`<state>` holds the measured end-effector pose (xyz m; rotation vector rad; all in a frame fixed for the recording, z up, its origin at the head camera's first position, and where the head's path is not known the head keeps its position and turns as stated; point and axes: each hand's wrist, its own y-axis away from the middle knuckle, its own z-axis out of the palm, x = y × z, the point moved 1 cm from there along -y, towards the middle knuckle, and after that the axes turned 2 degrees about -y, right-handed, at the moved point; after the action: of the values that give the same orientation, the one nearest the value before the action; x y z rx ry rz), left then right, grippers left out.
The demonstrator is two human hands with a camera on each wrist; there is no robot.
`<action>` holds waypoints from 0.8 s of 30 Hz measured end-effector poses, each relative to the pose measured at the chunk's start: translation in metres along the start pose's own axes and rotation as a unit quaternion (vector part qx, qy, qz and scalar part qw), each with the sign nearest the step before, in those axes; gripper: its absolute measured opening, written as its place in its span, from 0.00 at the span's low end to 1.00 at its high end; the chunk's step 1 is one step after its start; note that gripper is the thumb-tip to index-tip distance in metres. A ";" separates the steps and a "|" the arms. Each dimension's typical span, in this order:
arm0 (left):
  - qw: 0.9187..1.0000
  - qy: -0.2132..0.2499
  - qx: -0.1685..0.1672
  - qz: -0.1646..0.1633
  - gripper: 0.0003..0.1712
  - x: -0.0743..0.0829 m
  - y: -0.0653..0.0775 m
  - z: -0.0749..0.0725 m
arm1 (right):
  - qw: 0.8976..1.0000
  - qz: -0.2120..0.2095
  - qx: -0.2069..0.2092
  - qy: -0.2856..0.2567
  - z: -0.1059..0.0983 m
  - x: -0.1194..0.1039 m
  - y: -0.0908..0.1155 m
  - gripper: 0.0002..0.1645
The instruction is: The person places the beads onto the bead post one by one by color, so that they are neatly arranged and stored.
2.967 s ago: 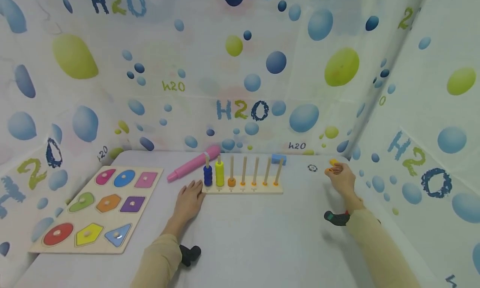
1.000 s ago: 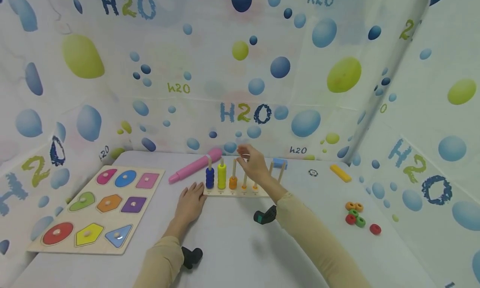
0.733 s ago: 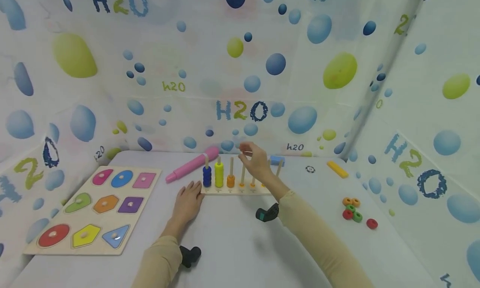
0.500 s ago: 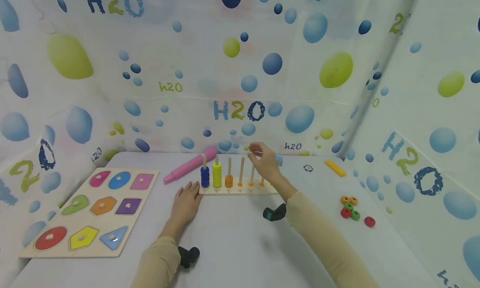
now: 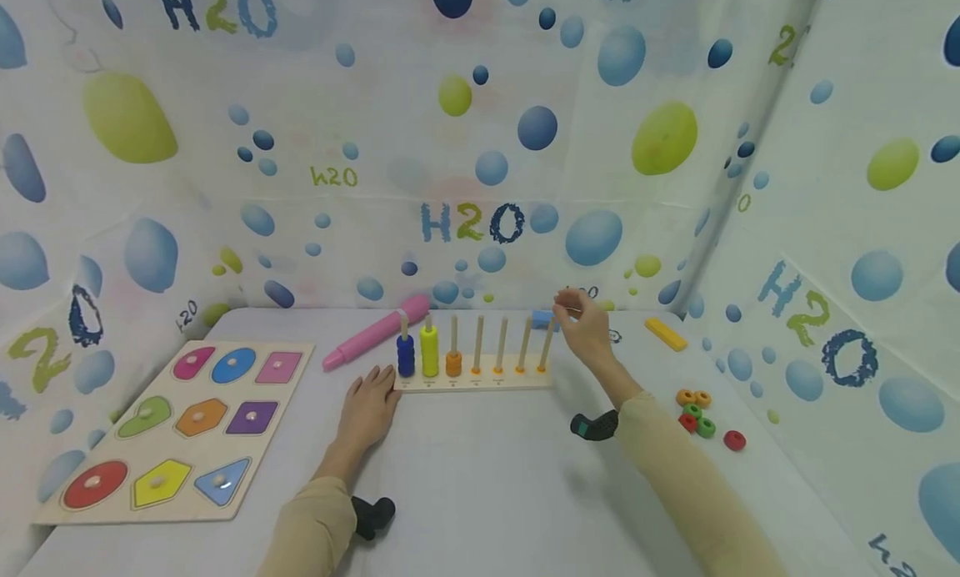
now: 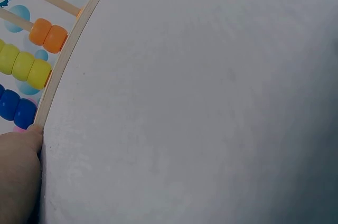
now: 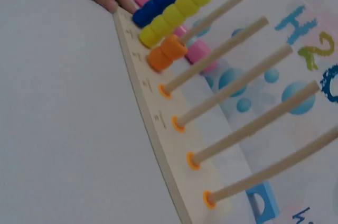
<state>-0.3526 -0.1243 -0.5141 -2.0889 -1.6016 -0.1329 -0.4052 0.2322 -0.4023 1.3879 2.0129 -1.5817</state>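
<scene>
A wooden peg stand (image 5: 487, 385) carries blue beads (image 5: 406, 356), yellow beads (image 5: 429, 350) and two orange beads (image 5: 453, 363) on its three left pegs; the other pegs are bare. My left hand (image 5: 367, 406) lies with fingers extended on the table at the stand's left end, and its thumb (image 6: 33, 137) touches the base in the left wrist view. Beside the top of the rightmost peg (image 5: 548, 343) hovers my right hand (image 5: 588, 331), fingers loosely bent and nothing visible in them. Loose orange, green and red beads (image 5: 735, 440) lie to its right.
A shape puzzle board (image 5: 247, 456) lies at the left. Behind the stand are a pink stick-like toy (image 5: 375, 333) and a blue block (image 5: 542, 319). At the back right lies a yellow block (image 5: 666, 333). Printed cloth walls (image 5: 360, 110) surround the white table.
My right hand brought an orange bead from the right to the third peg, which now has two instead of one. Empty, it then moved rightward past the other pegs. The left hand stayed put.
</scene>
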 end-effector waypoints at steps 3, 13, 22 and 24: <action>1.000 -0.005 -0.002 -0.001 0.26 -0.002 0.000 0.001 | 0.999 0.017 0.010 0.034 -0.016 0.015 0.005 0.14; 1.000 -0.002 -0.003 0.001 0.26 -0.002 0.000 0.003 | 0.993 0.086 0.004 0.087 -0.077 0.055 0.033 0.16; 1.000 -0.006 -0.004 -0.001 0.26 -0.002 -0.001 0.003 | 0.982 0.132 0.000 0.137 -0.128 0.083 0.055 0.18; 1.000 -0.006 -0.004 0.001 0.26 -0.002 0.000 0.003 | 0.978 0.150 -0.010 0.142 -0.141 0.090 0.063 0.19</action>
<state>-0.3541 -0.1247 -0.5169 -2.1013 -1.6086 -0.1272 -0.3542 0.3968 -0.4468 1.8972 1.8398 -1.2915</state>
